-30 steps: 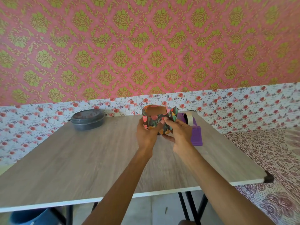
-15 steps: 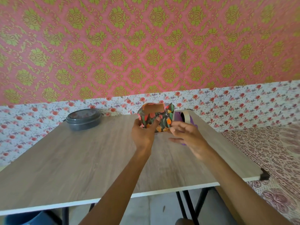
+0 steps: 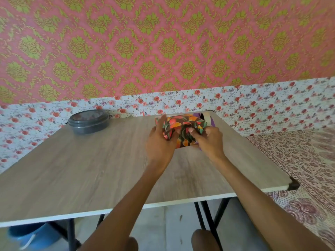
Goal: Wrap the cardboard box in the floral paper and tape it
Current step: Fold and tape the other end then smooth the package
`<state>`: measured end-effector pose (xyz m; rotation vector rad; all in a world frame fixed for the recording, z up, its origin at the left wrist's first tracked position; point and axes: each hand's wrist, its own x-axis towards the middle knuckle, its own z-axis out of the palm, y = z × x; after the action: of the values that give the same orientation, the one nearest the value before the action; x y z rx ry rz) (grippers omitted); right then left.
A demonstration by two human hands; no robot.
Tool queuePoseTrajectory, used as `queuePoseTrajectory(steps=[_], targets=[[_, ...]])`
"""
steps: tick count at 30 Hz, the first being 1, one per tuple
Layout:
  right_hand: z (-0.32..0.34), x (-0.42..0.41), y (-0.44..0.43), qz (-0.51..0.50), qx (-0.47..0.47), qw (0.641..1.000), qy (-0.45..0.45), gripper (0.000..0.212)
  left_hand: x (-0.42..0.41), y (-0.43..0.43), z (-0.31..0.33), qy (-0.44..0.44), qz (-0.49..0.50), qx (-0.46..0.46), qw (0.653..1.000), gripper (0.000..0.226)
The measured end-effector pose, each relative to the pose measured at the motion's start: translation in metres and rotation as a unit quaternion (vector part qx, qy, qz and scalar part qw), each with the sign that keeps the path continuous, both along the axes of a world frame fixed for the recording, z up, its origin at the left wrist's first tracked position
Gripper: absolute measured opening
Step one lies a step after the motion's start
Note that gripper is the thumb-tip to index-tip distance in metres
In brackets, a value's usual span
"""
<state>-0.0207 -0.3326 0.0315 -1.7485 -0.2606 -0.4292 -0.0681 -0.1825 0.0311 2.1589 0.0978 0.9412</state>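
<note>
A box covered in dark floral paper point(image 3: 183, 128) with orange and red shapes lies on the wooden table point(image 3: 90, 169) near its far right side. My left hand point(image 3: 159, 144) grips the box's left end, thumb on the near face. My right hand point(image 3: 208, 142) holds the right end, with fingers pressing folded paper flaps on the near face. No bare cardboard shows. A purple tape dispenser point(image 3: 206, 118) with a pale tape roll stands just behind the box, mostly hidden.
A round dark grey lidded container point(image 3: 89, 121) sits at the table's far left. The wall runs right behind the table. A patterned bed cover point(image 3: 299, 169) lies to the right. Black table legs and a blue object point(image 3: 27, 234) show below.
The open cardboard top seen earlier is now covered by paper. My right hand moved away briefly, then came back onto the box's right end. The box sits lower, on the table.
</note>
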Motion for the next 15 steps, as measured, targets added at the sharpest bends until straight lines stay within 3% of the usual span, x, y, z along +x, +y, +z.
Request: queuePoseTrajectory(steps=[3, 7, 10, 12, 15], targets=[[-0.005, 0.005, 0.004, -0.038, -0.002, 0.999, 0.001, 0.035, 0.005, 0.015, 0.016, 0.027, -0.01, 0.063, 0.998, 0.062], [0.0, 0.006, 0.01, -0.058, -0.037, 0.998, -0.009, 0.048, 0.016, 0.03, 0.037, 0.05, -0.1, 0.048, 0.993, 0.044], [0.001, 0.007, 0.014, -0.078, -0.048, 0.996, -0.023, 0.053, 0.02, 0.034, 0.037, 0.06, -0.093, 0.064, 0.992, 0.044], [-0.009, 0.01, 0.014, -0.069, -0.056, 0.996, -0.014, 0.045, 0.016, 0.03, 0.027, 0.057, -0.076, 0.052, 0.994, 0.049], [-0.033, 0.013, 0.013, -0.054, -0.055, 0.997, 0.001, 0.013, 0.004, 0.022, 0.004, 0.033, -0.038, -0.021, 0.999, 0.052]])
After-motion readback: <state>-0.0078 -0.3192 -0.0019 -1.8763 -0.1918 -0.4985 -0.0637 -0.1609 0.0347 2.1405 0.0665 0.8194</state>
